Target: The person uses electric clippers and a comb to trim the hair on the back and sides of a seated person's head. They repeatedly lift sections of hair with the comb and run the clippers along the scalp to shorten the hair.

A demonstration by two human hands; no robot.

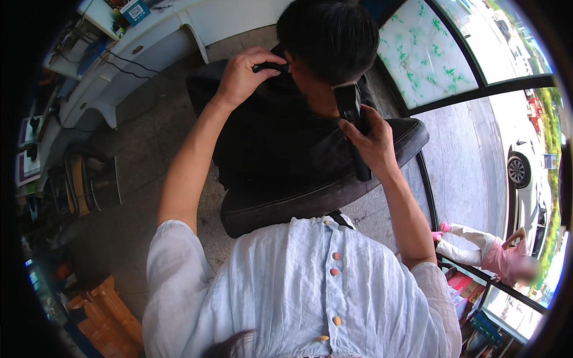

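A person with short dark hair [328, 39] sits in front of me, head bent forward, in a dark cape [268, 137]. My right hand [373, 136] is wrapped round a black hair clipper [349, 107], whose head is close by the back of the person's neck. At the person's left ear, my left hand [243, 74] pinches a small black object [270, 66]; the fingers hide much of it, so its kind is unclear. The seated person's hands are not visible.
A dark padded chair [286, 206] stands between me and the person. White counters [137, 59] with cables curve along the left. Cardboard [104, 313] lies at lower left. Glass doors [427, 53] stand at right; beyond are a white car [528, 179] and another person [504, 256].
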